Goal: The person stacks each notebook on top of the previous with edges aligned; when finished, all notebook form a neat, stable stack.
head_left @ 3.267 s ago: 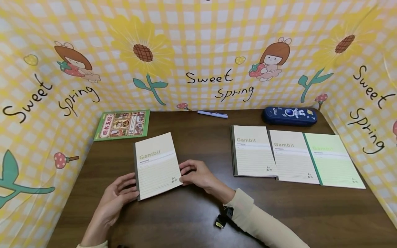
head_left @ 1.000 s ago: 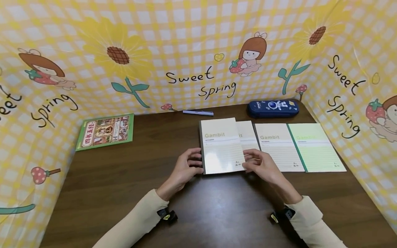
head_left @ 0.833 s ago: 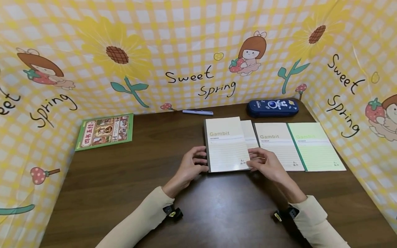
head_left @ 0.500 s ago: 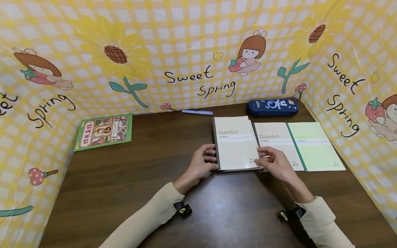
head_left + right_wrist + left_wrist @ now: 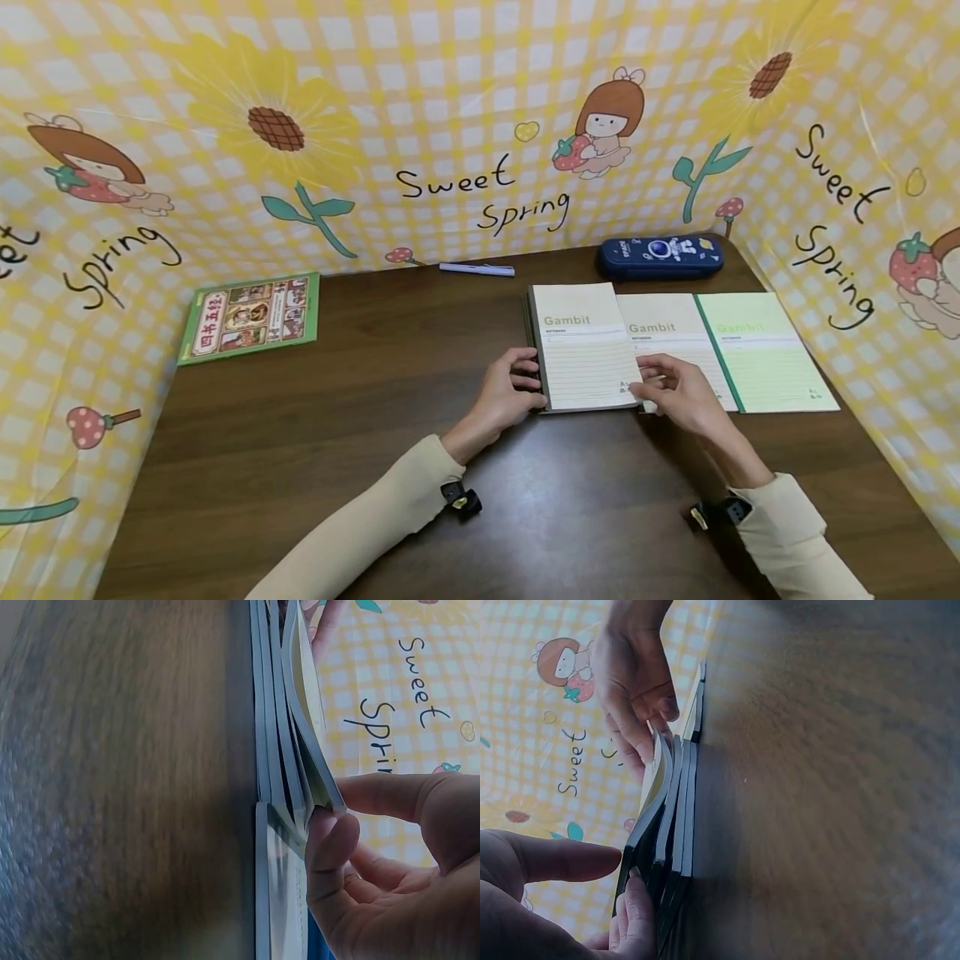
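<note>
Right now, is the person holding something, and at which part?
Yes: the top Gambit notebook. The left hand grips its spine edge; the right hand pinches its lower right corner.

The notebook (image 5: 588, 350) I hold says "Gambit". The next notebook (image 5: 663, 333) says "Gambit" too. The cloth wall (image 5: 465, 108) says "Sweet Spring" in many spots. The green book (image 5: 251, 317) has red signs, maybe Chinese, too small for me to read.

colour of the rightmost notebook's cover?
Light green cover with a darker green spine; clearest in the head view.
</note>
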Available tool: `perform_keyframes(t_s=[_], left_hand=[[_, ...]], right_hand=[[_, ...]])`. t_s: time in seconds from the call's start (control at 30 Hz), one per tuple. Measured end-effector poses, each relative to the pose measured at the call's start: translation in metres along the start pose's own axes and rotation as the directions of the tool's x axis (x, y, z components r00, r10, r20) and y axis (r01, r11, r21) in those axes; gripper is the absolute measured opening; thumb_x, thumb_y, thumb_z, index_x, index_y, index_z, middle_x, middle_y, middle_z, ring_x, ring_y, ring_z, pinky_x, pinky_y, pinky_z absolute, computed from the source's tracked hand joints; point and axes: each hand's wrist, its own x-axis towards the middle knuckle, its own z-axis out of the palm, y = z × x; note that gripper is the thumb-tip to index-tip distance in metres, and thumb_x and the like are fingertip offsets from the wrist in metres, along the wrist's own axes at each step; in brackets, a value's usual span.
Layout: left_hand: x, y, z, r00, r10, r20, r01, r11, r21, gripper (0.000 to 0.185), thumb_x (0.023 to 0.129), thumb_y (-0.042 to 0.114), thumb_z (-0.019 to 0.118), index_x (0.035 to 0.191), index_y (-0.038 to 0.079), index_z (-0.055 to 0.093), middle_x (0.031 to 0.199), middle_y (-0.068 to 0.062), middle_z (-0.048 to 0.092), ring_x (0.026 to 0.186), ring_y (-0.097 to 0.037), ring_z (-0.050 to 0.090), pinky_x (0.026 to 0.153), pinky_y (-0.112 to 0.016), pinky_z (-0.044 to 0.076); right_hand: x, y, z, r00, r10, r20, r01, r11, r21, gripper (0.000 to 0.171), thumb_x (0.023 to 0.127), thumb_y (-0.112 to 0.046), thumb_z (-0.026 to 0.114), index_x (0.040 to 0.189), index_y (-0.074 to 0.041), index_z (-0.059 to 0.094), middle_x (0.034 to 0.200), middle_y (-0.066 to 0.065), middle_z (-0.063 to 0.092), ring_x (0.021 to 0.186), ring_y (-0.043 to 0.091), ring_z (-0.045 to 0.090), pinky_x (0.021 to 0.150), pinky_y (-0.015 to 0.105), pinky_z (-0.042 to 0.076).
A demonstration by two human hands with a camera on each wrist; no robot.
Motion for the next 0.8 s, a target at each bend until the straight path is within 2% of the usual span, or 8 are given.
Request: perform_keyframes(t_s=[0.27,0.6,0.8], left_hand=[[-0.0007,-0.0011,0.0004,1.0,-0.022,-0.003,0.022,0.999,0.028,0.072,0.077,-0.012,0.078,0.144,0.002,0.056,0.13,-0.021,0.062,0.107,-0.032,0.069,0.08,-0.031,0.06],[-0.0002,-0.0054,-0.0023,1.0,-0.023,0.004,0.023,0.999,0.049,0.075,0.077,-0.011,0.078,0.147,0.001,0.054,0.129,-0.02,0.061,0.103,-0.028,0.069,0.076,-0.029,0.059],[-0.0004,-0.0064,-0.0025,1.0,-0.018,-0.005,0.018,0.998,0.057,0.075,0.077,-0.009,0.08,0.147,0.001,0.055,0.129,-0.02,0.062,0.102,-0.028,0.07,0.077,-0.028,0.059]], right_hand=[[0.001,0.0021,-0.0002,1.0,0.002,0.002,-0.002,1.0,-0.003,0.051,0.097,-0.015,0.074,0.139,0.007,0.058,0.12,0.027,0.064,0.08,0.006,0.065,0.06,0.028,0.058],[0.003,0.0006,0.0029,1.0,0.014,-0.017,-0.015,0.998,-0.06,0.048,0.095,-0.016,0.076,0.136,0.006,0.062,0.114,0.024,0.066,0.078,0.011,0.066,0.06,0.028,0.058],[0.0032,-0.0009,0.0058,0.999,0.015,-0.032,-0.019,0.993,-0.116,0.05,0.095,-0.019,0.077,0.136,0.006,0.063,0.114,0.023,0.068,0.078,0.016,0.069,0.061,0.027,0.058]])
